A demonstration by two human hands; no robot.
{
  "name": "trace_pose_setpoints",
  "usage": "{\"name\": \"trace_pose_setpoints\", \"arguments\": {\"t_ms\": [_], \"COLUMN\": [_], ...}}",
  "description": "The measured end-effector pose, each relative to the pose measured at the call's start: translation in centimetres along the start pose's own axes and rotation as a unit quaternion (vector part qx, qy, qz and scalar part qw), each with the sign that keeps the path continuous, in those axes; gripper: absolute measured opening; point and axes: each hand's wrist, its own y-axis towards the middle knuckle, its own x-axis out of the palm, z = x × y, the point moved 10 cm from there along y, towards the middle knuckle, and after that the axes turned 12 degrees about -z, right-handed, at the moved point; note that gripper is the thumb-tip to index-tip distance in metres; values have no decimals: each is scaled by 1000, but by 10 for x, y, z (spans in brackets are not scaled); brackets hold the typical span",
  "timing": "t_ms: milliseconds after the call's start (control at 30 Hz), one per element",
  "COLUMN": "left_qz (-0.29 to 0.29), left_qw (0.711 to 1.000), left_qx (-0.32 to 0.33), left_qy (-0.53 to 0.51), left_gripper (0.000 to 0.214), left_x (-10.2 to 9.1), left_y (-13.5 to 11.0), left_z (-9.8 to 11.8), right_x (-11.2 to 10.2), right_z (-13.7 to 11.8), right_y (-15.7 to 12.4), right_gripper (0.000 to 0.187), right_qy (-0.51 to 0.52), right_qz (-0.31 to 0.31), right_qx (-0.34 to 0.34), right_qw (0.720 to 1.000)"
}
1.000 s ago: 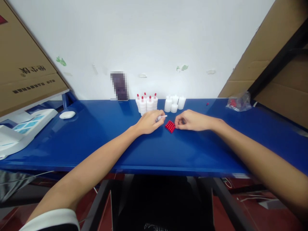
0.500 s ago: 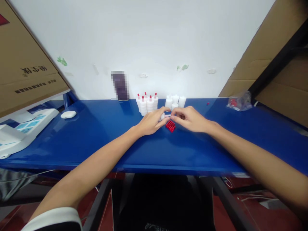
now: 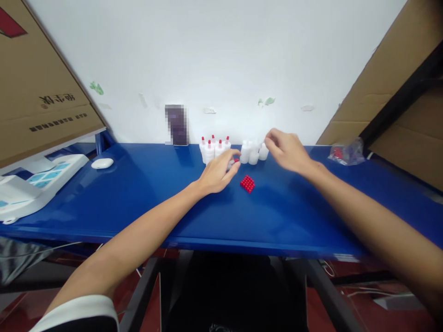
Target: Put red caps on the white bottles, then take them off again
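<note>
My left hand (image 3: 219, 171) is closed around a white squeeze bottle (image 3: 230, 164), mostly hidden by the fingers. A red tip shows at the bottle's right end, by my thumb. My right hand (image 3: 285, 146) is raised beside the back right cluster of white bottles (image 3: 254, 157), which show no red tips. Its thumb and index finger are bent close together; whatever may lie between them I cannot make out. Left of that cluster stand several white bottles with red tips (image 3: 209, 151), partly behind my left hand. A tight block of small red caps (image 3: 248, 184) lies in front of my hands.
On the blue table (image 3: 145, 198) a white earphone case (image 3: 102, 163) and a white power strip (image 3: 44, 182) lie at left. A phone (image 3: 178, 124) leans on the wall. A clear bag with red pieces (image 3: 347, 153) sits at right, near cardboard (image 3: 360, 101).
My right hand has left the bottle in my left hand and moved right and back, up to the white bottles. The held bottle now shows a red tip instead of a pale nozzle.
</note>
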Motion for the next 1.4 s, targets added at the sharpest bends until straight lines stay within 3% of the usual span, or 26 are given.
{"name": "trace_pose_setpoints", "arguments": {"t_ms": [133, 367, 600, 767, 867, 1000, 1067, 1267, 1400], "left_qz": [-23, -7, 72, 77, 76, 88, 92, 48, 14], "left_qw": [1000, 998, 991, 992, 992, 991, 991, 994, 990], "left_qx": [12, 50, 84, 91, 95, 102, 95, 91, 106], "left_qy": [18, 30, 78, 50, 30, -14, -36, 35, 88], "left_gripper": [30, 22, 17, 21, 22, 19, 19, 29, 34], "left_x": [5, 7, -2, -5, -6, -8, -8, -2, 8], "left_y": [1, 2, -2, -3, -3, -3, -3, -1, 2], "left_z": [5, 19, 24, 24, 26, 25, 22, 29, 41], "right_x": [3, 13, 25, 17, 15, 33, 38, 36, 28], "right_z": [19, 17, 26, 29, 19, -25, -46, -70, -80], "right_y": [24, 33, 35, 30, 20, -8, -24, -40, -48], "right_gripper": [23, 30, 32, 38, 39, 45, 43, 22, 19], "right_qy": [-87, -143, -144, -115, -76, 20, 27, -5, -19], "right_qz": [-33, -57, -83, -52, -53, -120, -119, -54, -19], "right_qx": [57, 117, 136, 117, 67, -110, -178, -220, -254], "right_qw": [994, 981, 977, 985, 993, 986, 976, 974, 967]}}
